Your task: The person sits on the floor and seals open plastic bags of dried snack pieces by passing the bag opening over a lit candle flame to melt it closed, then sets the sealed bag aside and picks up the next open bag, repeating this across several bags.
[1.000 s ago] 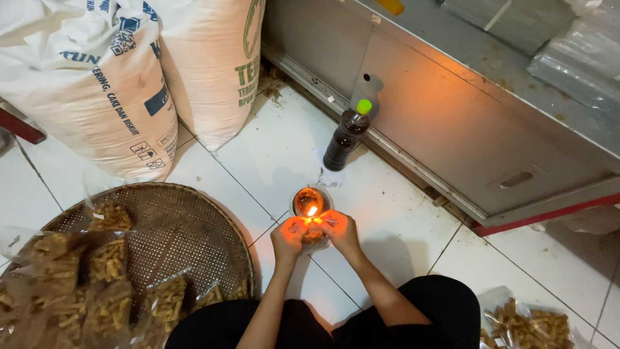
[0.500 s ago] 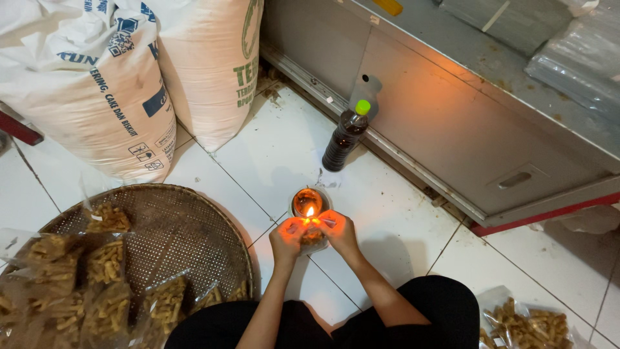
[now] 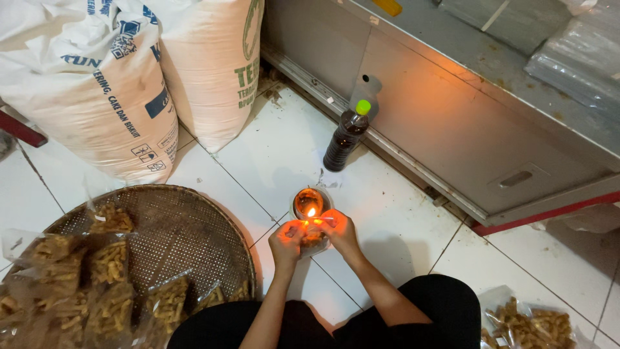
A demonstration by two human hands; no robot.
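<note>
Orange light from a small flame falls on both your hands over the white floor, just in front of your knees. Your left hand and right hand pinch a small snack bag between them, its top edge at the flame over a little lamp. I think the bag is light, thin and slippery, and its film melts easily; hold it by the two top corners. A dark bottle stands beyond.
</note>
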